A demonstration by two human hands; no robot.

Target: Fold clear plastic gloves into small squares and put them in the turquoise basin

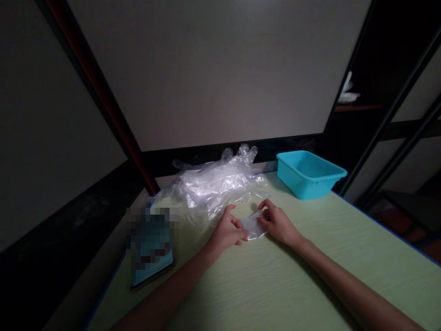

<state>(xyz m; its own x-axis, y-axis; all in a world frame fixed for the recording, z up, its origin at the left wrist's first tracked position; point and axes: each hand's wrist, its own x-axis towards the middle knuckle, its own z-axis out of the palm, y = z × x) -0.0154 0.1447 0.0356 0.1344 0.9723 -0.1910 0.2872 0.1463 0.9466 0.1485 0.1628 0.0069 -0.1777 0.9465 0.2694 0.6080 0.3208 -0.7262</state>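
Observation:
A clear plastic glove [252, 226], folded into a small flat shape, lies low over the table between my two hands. My left hand [225, 232] grips its left end, thumb on the near corner and index finger raised. At the opposite end, the curled fingers of my right hand [277, 224] pinch the plastic. Just beyond my hands spreads a loose heap of clear disposable plastic gloves [217, 184], crumpled and overlapping, some glove fingers sticking up against the wall.
A turquoise plastic basin [312, 179] stands at the back right of the pale green table [262, 289]. On the left lies a teal packet [153, 269], partly blurred out. A light wall panel [220, 78] rises behind the table's far edge.

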